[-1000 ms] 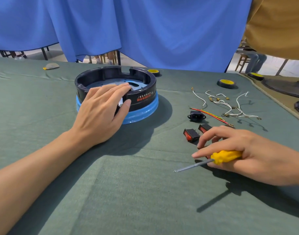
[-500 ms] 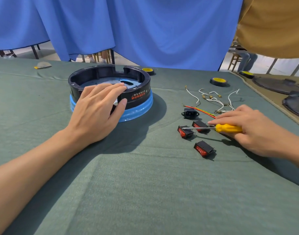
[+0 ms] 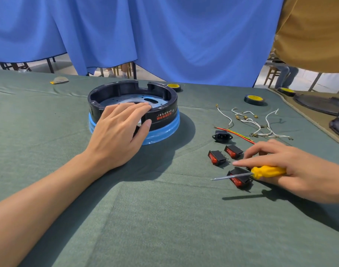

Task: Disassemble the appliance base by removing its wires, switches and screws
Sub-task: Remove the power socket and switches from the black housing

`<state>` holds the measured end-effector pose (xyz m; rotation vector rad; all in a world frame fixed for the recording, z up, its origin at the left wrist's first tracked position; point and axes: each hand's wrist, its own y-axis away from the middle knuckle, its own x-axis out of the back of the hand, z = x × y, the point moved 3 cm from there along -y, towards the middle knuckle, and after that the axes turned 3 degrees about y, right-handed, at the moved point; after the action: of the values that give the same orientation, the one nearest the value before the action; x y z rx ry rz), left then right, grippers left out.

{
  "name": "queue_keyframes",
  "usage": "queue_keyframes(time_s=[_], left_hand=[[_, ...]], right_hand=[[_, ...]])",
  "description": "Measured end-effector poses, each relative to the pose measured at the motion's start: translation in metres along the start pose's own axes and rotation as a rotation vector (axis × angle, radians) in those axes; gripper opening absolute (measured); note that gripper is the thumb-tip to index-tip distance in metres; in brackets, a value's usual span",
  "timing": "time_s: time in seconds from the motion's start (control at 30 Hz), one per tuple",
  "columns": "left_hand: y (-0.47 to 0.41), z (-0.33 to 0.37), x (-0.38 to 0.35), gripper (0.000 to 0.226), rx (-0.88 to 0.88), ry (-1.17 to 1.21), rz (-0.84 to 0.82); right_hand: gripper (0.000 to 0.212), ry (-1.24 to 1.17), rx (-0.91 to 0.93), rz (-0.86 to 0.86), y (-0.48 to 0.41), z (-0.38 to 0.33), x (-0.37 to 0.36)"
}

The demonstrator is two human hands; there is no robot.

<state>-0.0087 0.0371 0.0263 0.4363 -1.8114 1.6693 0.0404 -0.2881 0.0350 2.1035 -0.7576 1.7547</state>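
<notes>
**Base steadied, screwdriver held over the removed parts**

At the far left edge of the green cloth-covered table (image 3: pixel 164 218) lies a small yellowish scrap (image 3: pixel 59 80), well apart from either hand. The left hand (image 3: pixel 116 135) rests palm-down on the near side of the appliance base (image 3: pixel 161 105), a round black ring seated on a blue band. Its fingers (image 3: pixel 134 108) are spread and lie flat over the black rim, the tips reaching just inside it, while the thumb presses the outer wall beside the red lettering (a loose bracing hold, not a closed fist). A yellow tape roll (image 3: pixel 173 86) sits just beyond the base, past those fingertips.

Between the two hands, on the cloth, lie a black power socket (image 3: pixel 222 135) with red and yellow leads, and two red rocker switches (image 3: pixel 217 158) side by side. Beyond them, farther from the right fingertips, white wires (image 3: pixel 251 122) lie scattered, and another yellow tape roll (image 3: pixel 254 99) sits past those.

The right hand (image 3: pixel 292 170) is curled around the yellow handle of a screwdriver (image 3: pixel 266 172), forefinger stretched along it, the metal shaft pointing left. A third switch (image 3: pixel 240 179) lies directly under the shaft, just off the fingertips; whether the shaft touches it cannot be told. Dark round parts (image 3: pixel 318 105) lie at the far right.
</notes>
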Motion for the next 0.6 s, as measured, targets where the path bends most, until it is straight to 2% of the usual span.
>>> queue_keyframes(time_s=[0.07, 0.13, 0.23, 0.3, 0.37, 0.5, 0.6], left_hand=[[0.000, 0.000, 0.000, 0.039, -0.005, -0.005, 0.007], [0.000, -0.001, -0.001, 0.042, -0.017, -0.026, -0.004], [0.001, -0.003, -0.004, 0.058, -0.037, -0.109, -0.060], [0.000, -0.002, -0.004, 0.071, -0.049, -0.164, -0.094], [-0.003, 0.000, -0.005, 0.077, -0.059, -0.204, -0.099], [-0.009, 0.004, -0.009, 0.077, -0.049, -0.235, -0.090], [-0.011, 0.005, -0.010, 0.080, -0.027, -0.237, -0.115]], right_hand=[[0.040, -0.021, -0.010, 0.003, 0.000, 0.000, 0.000], [0.034, -0.065, -0.035, 0.080, 0.000, 0.000, 0.003], [0.017, -0.135, -0.139, 0.256, -0.003, 0.001, 0.009], [0.013, -0.205, -0.229, 0.293, -0.009, 0.001, 0.012], [0.015, -0.287, -0.276, 0.261, -0.017, -0.003, 0.014], [0.040, -0.364, -0.265, 0.251, -0.043, -0.015, 0.019], [0.033, -0.472, -0.261, 0.263, -0.069, -0.027, 0.020]])
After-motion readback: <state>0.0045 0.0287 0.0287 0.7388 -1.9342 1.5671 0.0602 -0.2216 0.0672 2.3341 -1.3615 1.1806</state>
